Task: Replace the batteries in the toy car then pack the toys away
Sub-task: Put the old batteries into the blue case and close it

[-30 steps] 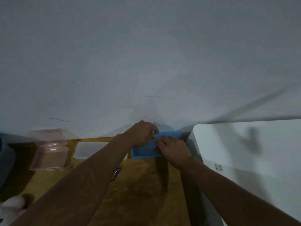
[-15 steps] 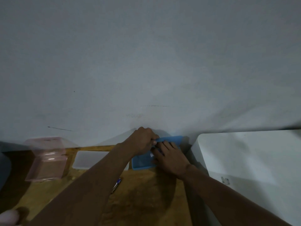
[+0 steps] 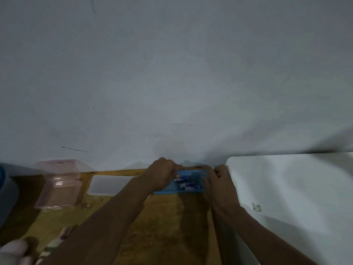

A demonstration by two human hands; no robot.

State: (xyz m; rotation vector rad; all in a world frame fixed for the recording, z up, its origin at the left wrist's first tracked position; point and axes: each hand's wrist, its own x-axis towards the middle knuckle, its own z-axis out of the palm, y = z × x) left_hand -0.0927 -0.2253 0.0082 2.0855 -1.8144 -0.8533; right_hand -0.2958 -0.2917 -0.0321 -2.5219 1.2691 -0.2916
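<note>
A flat blue box (image 3: 197,190) lies at the far edge of the wooden table, against the wall. Several blue-and-white batteries (image 3: 188,185) show inside its right half. My left hand (image 3: 162,175) is curled over the box's left part, its fingertips right beside the batteries; whether it pinches one is unclear. At the box's right end, my right hand (image 3: 217,181) grips it with fingers wrapped round the end. No toy car is clearly in view.
A clear pink box (image 3: 57,186) stands at the left by the wall, a white rectangular lid or tray (image 3: 108,185) between it and the blue box. A white surface (image 3: 296,197) fills the right. Blurred pink things (image 3: 11,251) lie at the bottom left.
My right hand moved from on top of the blue box to its right end, and the batteries inside now show. My left hand stayed at the box's left part.
</note>
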